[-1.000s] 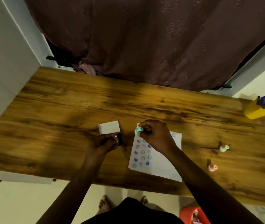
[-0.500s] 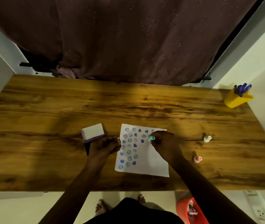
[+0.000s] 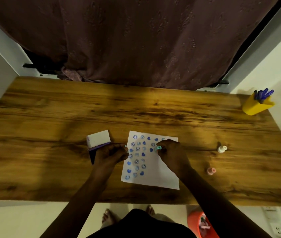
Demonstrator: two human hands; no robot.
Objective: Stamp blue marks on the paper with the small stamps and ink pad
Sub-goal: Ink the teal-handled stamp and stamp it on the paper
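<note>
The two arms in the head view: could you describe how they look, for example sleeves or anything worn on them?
Both arms are bare from the bottom edge of the frame to the fingertips; no sleeves show. The left hand and the right hand carry no gloves. I see no watch, bracelet or ring, though dim light and blur could hide small items.

Both arms are bare from the wrists up, with no sleeves showing anywhere along the forearms. The left hand and right hand wear no rings, watch or gloves that can be made out in this dim light. A dark garment covers the lap, and the feet below are bare.
</note>
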